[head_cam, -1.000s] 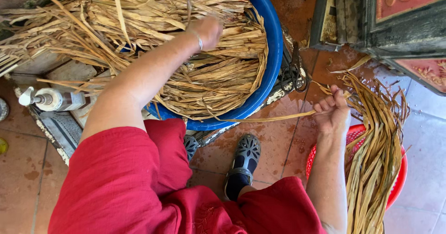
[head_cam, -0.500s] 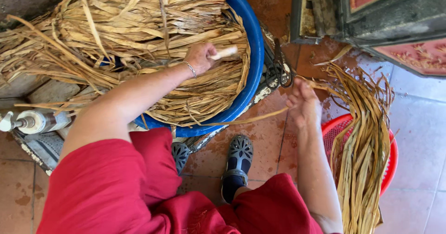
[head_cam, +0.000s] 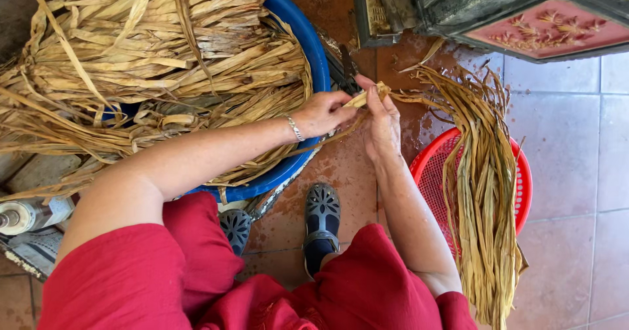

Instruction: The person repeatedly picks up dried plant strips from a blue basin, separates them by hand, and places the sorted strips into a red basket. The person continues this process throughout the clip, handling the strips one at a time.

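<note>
Left hand (head_cam: 322,112) pinching, right hand (head_cam: 383,123) fingers extended

A white bottle (head_cam: 29,215) with a pale label lies at the lower left edge. Its label is too blurred to make out.

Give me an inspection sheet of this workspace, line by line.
Surface: reddish tiled floor, damp patches.
Job's things: dried leaf strips heaped in blue tub; sorted bundle draped over red basket.
Clutter: bottle at lower left.
Hands: left hand and right hand meet on one strip.
Cables: nothing seen.
Surroundings: dark carved furniture at top; person's dark shoes.
</note>
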